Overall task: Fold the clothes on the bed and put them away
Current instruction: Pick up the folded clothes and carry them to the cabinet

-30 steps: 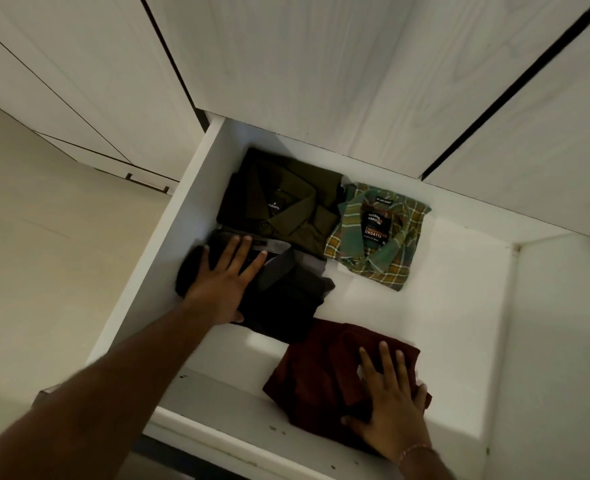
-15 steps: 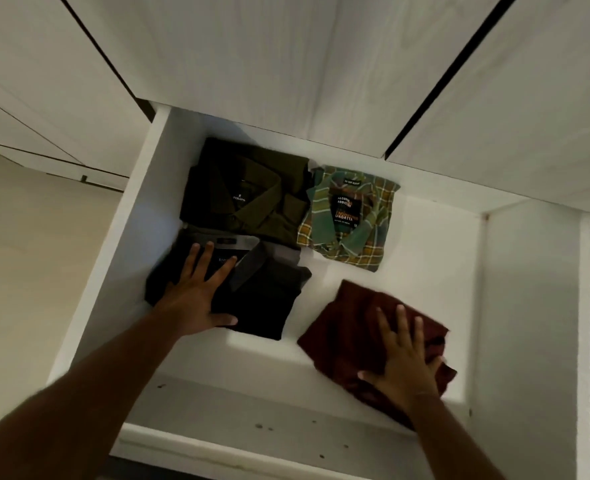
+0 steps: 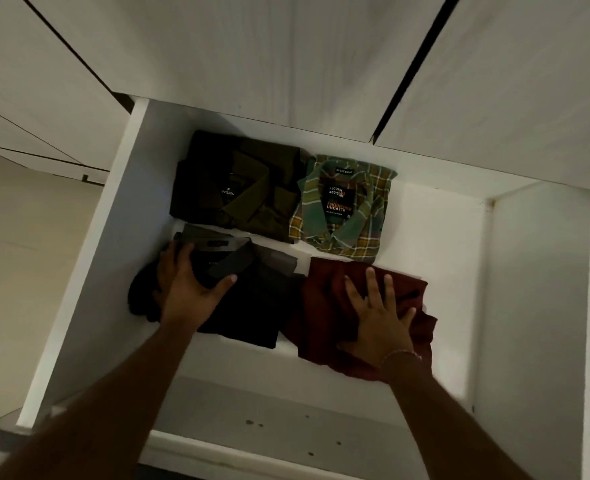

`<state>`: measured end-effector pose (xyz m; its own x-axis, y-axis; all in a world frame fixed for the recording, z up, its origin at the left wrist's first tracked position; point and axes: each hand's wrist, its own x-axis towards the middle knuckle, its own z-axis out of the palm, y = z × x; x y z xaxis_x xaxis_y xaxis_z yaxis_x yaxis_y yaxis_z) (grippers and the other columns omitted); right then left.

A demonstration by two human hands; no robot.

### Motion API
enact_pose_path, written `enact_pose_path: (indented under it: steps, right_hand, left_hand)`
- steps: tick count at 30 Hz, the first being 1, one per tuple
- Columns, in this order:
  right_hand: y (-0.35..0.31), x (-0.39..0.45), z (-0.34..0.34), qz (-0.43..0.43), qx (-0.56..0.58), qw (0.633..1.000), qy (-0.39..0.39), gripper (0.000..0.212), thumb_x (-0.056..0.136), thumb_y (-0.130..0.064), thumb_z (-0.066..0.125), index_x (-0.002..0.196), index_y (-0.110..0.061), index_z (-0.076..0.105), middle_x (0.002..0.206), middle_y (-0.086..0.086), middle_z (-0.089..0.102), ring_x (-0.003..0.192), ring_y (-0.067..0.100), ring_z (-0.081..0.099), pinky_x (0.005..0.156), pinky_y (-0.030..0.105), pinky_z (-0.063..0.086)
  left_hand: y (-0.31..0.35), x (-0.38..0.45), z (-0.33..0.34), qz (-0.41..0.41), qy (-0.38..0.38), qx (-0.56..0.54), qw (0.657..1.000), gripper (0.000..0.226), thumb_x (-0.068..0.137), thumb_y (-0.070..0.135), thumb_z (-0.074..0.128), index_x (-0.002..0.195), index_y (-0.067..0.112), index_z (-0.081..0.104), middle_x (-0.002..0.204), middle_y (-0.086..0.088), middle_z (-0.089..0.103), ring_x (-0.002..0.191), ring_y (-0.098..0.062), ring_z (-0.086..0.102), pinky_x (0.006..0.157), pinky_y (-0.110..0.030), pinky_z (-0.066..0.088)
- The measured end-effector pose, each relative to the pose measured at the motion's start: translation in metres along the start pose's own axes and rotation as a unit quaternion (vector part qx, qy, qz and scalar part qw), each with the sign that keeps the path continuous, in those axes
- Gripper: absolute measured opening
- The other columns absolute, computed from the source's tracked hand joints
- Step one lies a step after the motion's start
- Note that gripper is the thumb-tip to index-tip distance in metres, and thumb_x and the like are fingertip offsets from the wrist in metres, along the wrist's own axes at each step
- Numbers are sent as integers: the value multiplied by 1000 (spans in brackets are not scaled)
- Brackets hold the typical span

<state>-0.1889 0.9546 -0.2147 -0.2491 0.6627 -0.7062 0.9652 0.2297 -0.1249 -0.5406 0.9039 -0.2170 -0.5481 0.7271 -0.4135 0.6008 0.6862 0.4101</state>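
A white drawer (image 3: 113, 237) stands pulled out below me with folded clothes in it. At the back lie an olive shirt (image 3: 238, 188) and a green plaid shirt (image 3: 349, 209). In front of the olive one lies a black shirt (image 3: 262, 310). My left hand (image 3: 189, 292) grips its collar end, fingers on the left side and thumb on the right. A maroon garment (image 3: 321, 306) lies just right of the black shirt, touching it. My right hand (image 3: 380, 320) presses flat on the maroon garment with fingers spread.
White wardrobe doors (image 3: 286, 64) rise directly behind the drawer. The right part of the drawer floor (image 3: 439, 271) is bare, bounded by a white side wall (image 3: 536, 306). The drawer's front board (image 3: 252, 427) is nearest me. Beige floor (image 3: 16, 271) lies to the left.
My right hand has slid the maroon garment up and left until it sits beside the black shirt. My left hand has gone from lying flat on the black shirt to gripping its collar end.
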Motion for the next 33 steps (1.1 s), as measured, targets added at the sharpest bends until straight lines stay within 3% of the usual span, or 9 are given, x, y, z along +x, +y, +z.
enact_pose_path:
  steps: [3, 6, 12, 19, 23, 27, 29, 33]
  right_hand:
    - [-9, 4, -5, 0, 3, 1000, -1, 129, 73, -74, 73, 155, -50, -23, 163, -3, -41, 150, 38, -36, 109, 86, 11]
    - [-16, 4, -3, 1, 12, 1000, 2, 128, 73, -72, 74, 156, -49, -21, 163, -2, -41, 150, 38, -36, 108, 86, 11]
    - [-15, 4, -1, 2, 18, 1000, 12, 129, 73, -69, 76, 156, -52, -21, 162, -5, -42, 150, 35, -37, 108, 87, 7]
    - [-21, -7, -11, 7, 43, 999, -3, 133, 73, -64, 79, 156, -49, -24, 163, -7, -41, 151, 33, -35, 110, 83, 2]
    - [-51, -35, -26, 13, 115, 989, 89, 110, 89, -64, 62, 159, -42, -20, 171, -4, -22, 157, 28, -20, 116, 78, 7]
    - [-112, -69, -42, -37, 176, 970, 166, 93, 98, -59, 52, 164, -34, -9, 173, -5, -7, 159, 20, -10, 120, 73, 13]
    - [-145, -86, -48, -103, 192, 961, 169, 89, 100, -56, 51, 164, -34, -7, 173, -5, -5, 159, 18, -8, 120, 72, 13]
    - [-214, -136, -53, -323, 104, 924, 177, 82, 102, -52, 45, 165, -31, -4, 174, -4, -8, 159, 15, -11, 124, 65, 7]
  left_hand:
    - [8, -12, 11, -88, 38, -52, 994, 118, 68, 71, 82, 160, 35, 18, 172, 2, 1, 158, -35, 2, 117, -76, 19]
    - [-4, -13, 12, -48, -3, -10, 999, 124, 67, 73, 82, 162, 38, 12, 173, 4, -6, 158, -35, -5, 119, -72, 19]
    - [-32, 0, 6, 65, -96, 132, 984, 137, 57, 95, 64, 164, 42, -3, 171, 7, -24, 155, -31, -29, 120, -71, 16]
    - [-26, 7, 1, 79, -131, 163, 975, 140, 62, 83, 77, 162, 44, -13, 168, 8, -32, 151, -27, -37, 119, -74, 16]
    - [-11, -10, -33, 113, -115, 154, 975, 130, 75, 66, 79, 163, 37, -12, 173, 2, -14, 158, -26, -18, 121, -68, 23]
    - [2, -65, -76, 125, -42, 117, 984, 109, 86, 49, 75, 166, 23, 6, 174, -5, 9, 160, -29, 7, 127, -51, 23]
    - [5, -96, -96, 130, -15, 43, 990, 100, 89, 43, 74, 166, 23, 13, 172, -4, 16, 159, -27, 13, 127, -49, 25]
    - [-17, -186, -139, 122, 115, -98, 981, 84, 91, 32, 77, 161, 26, 31, 163, 2, 39, 150, -16, 34, 122, -36, 34]
